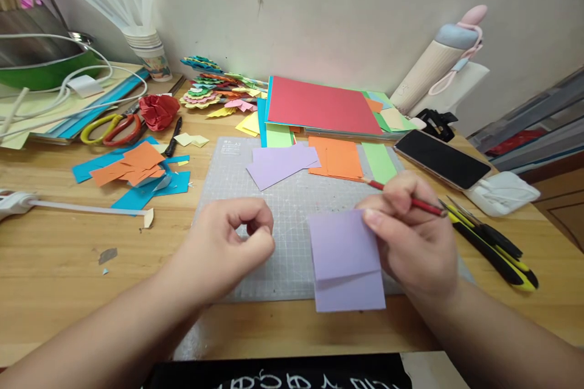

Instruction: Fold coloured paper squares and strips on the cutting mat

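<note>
My right hand (413, 243) pinches a folded purple paper (347, 249) between thumb and fingers, above the front part of a grey cutting mat (287, 243). The paper's front flap ends short of the back layer. A red pencil (422, 205) is also held in that hand, its tip pointing left. My left hand (235, 237) is curled over the mat's left side, thumb against forefinger, with nothing visible in it. Beyond it lie purple paper pieces (278, 167). Orange paper pieces (342, 158) and a green strip (379, 161) lie at the mat's far edge.
On the right are a phone (442, 158), a white case (504, 193) and a yellow-black utility knife (497, 252). Scissors (112, 129), paper scraps (137, 170) and a glue gun (13, 203) lie left. A red sheet (322, 106) tops a paper stack behind.
</note>
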Action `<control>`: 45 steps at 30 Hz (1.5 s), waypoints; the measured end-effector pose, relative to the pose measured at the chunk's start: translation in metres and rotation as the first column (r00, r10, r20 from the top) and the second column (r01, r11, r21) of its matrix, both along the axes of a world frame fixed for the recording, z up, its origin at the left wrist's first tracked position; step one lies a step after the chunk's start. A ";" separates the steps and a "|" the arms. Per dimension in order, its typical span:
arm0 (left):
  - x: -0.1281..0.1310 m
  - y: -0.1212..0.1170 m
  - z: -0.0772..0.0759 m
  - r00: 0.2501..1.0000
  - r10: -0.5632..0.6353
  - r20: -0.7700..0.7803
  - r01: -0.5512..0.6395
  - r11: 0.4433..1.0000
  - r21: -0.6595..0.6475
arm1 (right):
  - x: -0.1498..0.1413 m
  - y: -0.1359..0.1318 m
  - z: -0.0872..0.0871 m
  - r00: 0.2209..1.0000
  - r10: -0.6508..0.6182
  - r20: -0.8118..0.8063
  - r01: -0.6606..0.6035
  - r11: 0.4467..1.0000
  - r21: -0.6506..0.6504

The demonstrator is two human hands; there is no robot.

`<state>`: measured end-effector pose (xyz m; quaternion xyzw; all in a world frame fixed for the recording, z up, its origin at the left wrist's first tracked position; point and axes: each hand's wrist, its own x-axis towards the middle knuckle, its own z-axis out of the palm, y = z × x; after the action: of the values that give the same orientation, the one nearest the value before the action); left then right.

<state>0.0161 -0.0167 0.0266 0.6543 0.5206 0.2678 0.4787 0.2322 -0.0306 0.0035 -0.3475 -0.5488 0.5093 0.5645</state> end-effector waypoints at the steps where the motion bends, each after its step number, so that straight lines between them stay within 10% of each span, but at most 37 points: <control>1: 0.000 0.001 -0.001 0.999 0.012 0.039 -0.012 1.000 0.007 | 0.001 0.002 0.000 0.999 -0.025 -0.025 0.025 1.000 -0.007; 6: 0.007 0.000 -0.008 0.966 -0.018 0.260 0.042 0.996 -0.084 | -0.009 0.003 -0.010 0.995 0.100 0.006 -0.099 0.991 -0.092; 19: 0.020 -0.019 -0.016 0.973 -0.230 -0.028 0.231 0.968 0.100 | -0.019 -0.006 -0.013 0.872 0.102 0.479 -0.225 0.952 0.207; 32: -0.001 0.002 -0.008 0.937 0.131 0.324 -0.125 0.991 -0.041 | 0.000 0.017 -0.006 0.991 0.035 0.132 -0.040 0.999 0.036; 38: 0.004 0.008 -0.020 0.873 0.295 0.390 -0.233 0.952 -0.199 | -0.011 0.010 -0.015 0.956 0.292 0.008 -0.286 0.943 -0.169; 45: 0.008 0.003 -0.028 0.992 0.082 0.093 -0.099 0.978 0.186 | -0.013 0.003 -0.019 0.944 0.328 0.022 -0.312 0.914 -0.258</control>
<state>0.0238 -0.0137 -0.0012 0.6608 0.5011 0.3654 0.4228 0.2196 -0.0278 -0.0156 -0.3379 -0.5475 0.6485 0.4068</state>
